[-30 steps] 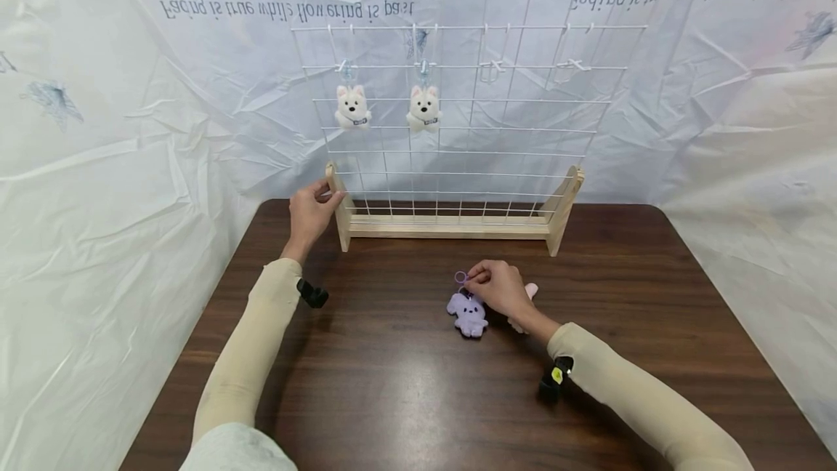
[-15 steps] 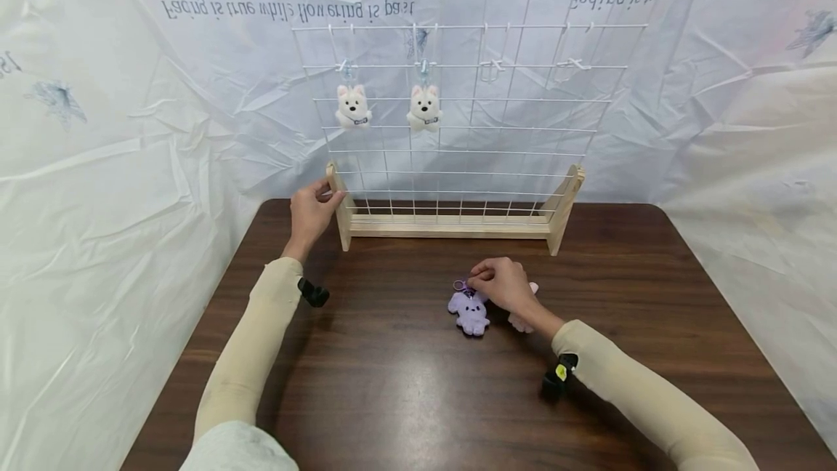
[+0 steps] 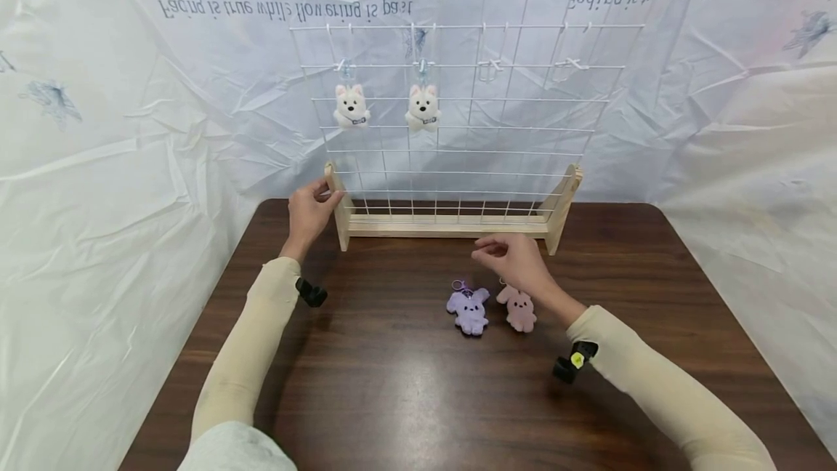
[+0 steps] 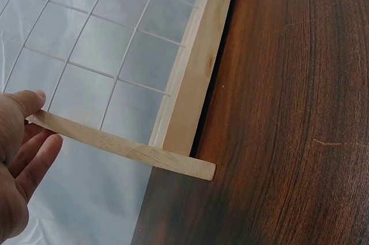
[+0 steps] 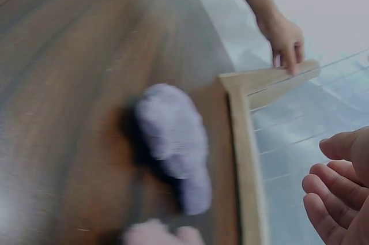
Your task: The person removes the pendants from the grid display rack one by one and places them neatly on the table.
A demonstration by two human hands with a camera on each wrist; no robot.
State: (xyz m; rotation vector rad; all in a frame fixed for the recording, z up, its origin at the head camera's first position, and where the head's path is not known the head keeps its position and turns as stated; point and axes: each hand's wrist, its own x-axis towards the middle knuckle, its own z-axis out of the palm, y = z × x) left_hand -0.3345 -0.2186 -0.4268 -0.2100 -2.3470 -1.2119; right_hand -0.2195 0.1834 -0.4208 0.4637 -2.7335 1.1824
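My left hand (image 3: 310,213) grips the top of the wooden side support (image 4: 121,146) of a white wire grid rack, thumb on one side and fingers on the other. My right hand (image 3: 515,262) hovers over the table with loosely curled fingers and nothing between them. Below and left of it, a purple plush keychain (image 3: 469,311) lies on the table with its ring towards the rack. Beside that lies a pink plush keychain (image 3: 519,311), its ring partly hidden by the right hand. In the right wrist view the purple plush (image 5: 174,144) is blurred.
Two white dog plush keychains (image 3: 351,107) hang from hooks on the left half of the wire grid (image 3: 510,115). Two more hooks (image 3: 490,67) on the right half hold nothing. The rack's wooden base (image 3: 447,225) stands along the back of the dark wooden table (image 3: 366,384).
My right hand has left the purple keychain's ring and moved up and right, uncovering the pink keychain. The purple keychain's ring now lies lower. My left hand stays on the rack.
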